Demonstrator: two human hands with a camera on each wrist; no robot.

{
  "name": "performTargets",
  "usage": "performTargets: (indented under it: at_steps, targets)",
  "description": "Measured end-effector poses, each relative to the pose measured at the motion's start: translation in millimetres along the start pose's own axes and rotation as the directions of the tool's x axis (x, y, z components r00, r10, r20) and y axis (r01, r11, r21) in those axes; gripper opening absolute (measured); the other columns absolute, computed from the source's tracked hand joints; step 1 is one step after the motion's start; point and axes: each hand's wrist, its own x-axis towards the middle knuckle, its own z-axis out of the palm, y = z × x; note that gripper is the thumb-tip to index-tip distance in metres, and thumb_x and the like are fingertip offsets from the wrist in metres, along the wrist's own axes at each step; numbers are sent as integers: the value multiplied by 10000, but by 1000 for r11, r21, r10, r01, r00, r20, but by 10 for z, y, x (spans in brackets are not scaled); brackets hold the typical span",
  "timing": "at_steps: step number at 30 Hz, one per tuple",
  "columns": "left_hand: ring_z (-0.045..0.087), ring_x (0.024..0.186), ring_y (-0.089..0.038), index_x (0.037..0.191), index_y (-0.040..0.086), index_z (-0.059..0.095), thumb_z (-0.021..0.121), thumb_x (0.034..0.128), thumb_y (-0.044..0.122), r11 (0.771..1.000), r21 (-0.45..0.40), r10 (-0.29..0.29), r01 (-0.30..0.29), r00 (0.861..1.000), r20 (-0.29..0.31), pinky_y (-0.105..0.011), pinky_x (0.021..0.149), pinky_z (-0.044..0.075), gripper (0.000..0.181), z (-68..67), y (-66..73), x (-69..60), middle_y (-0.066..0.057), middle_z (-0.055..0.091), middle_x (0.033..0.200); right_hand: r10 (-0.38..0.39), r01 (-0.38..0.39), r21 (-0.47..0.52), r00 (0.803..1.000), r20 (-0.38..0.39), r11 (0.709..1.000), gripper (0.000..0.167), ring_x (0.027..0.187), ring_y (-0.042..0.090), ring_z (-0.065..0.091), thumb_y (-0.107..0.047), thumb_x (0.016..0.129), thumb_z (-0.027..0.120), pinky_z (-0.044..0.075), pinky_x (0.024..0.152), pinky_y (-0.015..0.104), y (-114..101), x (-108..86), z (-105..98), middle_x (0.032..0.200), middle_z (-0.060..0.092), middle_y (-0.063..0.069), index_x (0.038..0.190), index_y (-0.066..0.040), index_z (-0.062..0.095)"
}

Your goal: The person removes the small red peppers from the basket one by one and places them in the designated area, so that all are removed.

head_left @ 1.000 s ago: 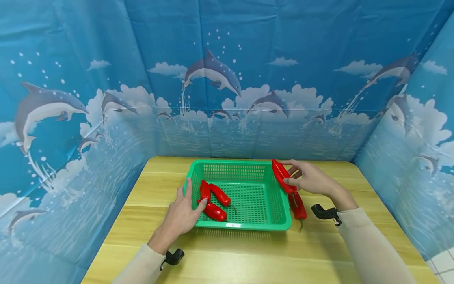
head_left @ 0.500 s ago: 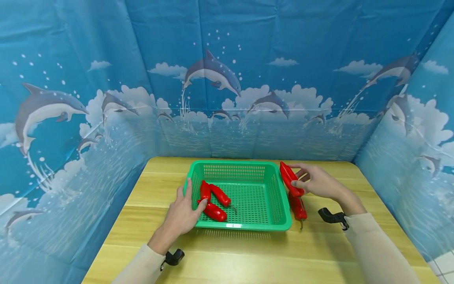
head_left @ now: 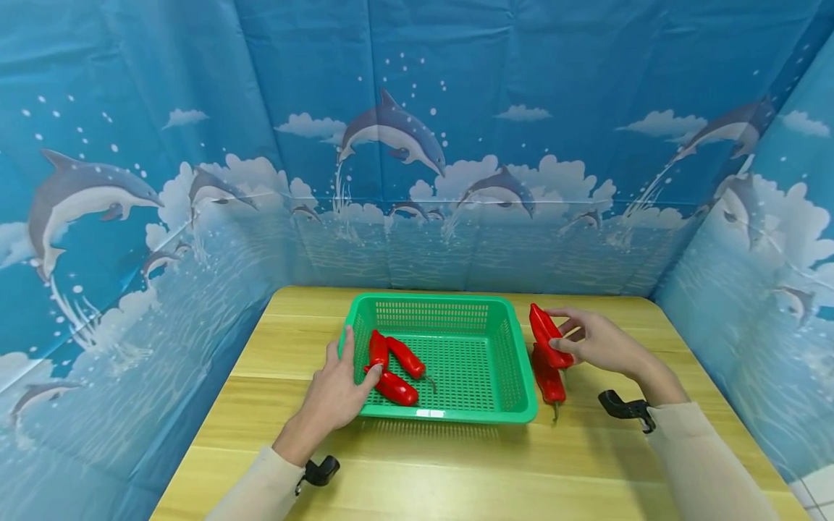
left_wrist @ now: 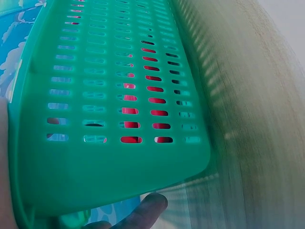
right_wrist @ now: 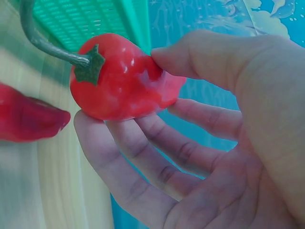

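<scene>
My right hand (head_left: 606,346) pinches a red pepper (head_left: 547,334) between thumb and fingers, just right of the green basket (head_left: 456,416). In the right wrist view the held pepper (right_wrist: 114,76) shows its green stem toward the camera. Another red pepper (head_left: 549,380) lies on the table beneath and beside it, against the basket's right side. My left hand (head_left: 331,394) rests on the basket's left rim, thumb over the edge near the peppers. Three red peppers, one of them at the front (head_left: 396,388), lie in the basket's left part. The left wrist view shows the basket's slotted wall (left_wrist: 105,162).
The basket stands on a yellow wooden table (head_left: 423,470). A blue curtain with dolphins (head_left: 404,239) hangs behind the table and along both sides. White floor tiles (head_left: 817,488) show at the lower right.
My right hand has moved to the right with its pepper, from over the basket's right rim to outside it. My left hand has stayed in place on the rim.
</scene>
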Motion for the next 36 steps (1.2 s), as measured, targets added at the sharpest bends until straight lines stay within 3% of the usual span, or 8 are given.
performTargets:
  at_steps: [7,17,23,30,36]
  targets:
    - [604,624,-329,1882,64,72,627,1164,615,1000,-30,0,0,1000,2,-386,607,521,1062,-9,5,3,-372,316,1832,24,-24,7,1000,7,1000,725,1089,268,804,-198,1158,740,719,797,407,54,-62,-10,1420,708,318,1778,0,421]
    - [648,711,-359,1883,70,78,611,1159,645,1000,-13,-5,5,1000,5,-422,673,567,1067,-9,3,-4,-358,320,1839,33,-32,-19,999,9,999,720,1062,264,801,-166,1164,721,701,762,392,221,-110,-36,1400,710,331,1765,64,397]
    - [606,632,-326,1884,75,62,623,1162,625,999,-30,-12,12,1000,11,-388,622,521,1067,-14,18,-7,-361,305,1845,65,-64,-30,998,15,998,733,1019,242,792,-207,1163,729,699,773,439,325,-137,-39,1397,717,316,1764,58,403]
    - [636,687,-341,1882,66,71,608,1160,649,1000,-22,-7,7,1000,10,-398,650,545,1073,-15,19,-11,-363,317,1836,94,-94,-13,995,22,995,740,907,258,748,-207,1163,727,677,743,433,418,-164,-22,1396,703,326,1759,77,394]
    - [616,642,-325,1883,66,70,612,1162,634,1000,-20,-7,8,1000,10,-383,623,534,1066,-8,15,-3,-361,317,1835,110,-111,3,994,26,994,758,852,284,717,-204,1159,727,664,733,432,512,-178,2,1401,687,337,1766,84,375]
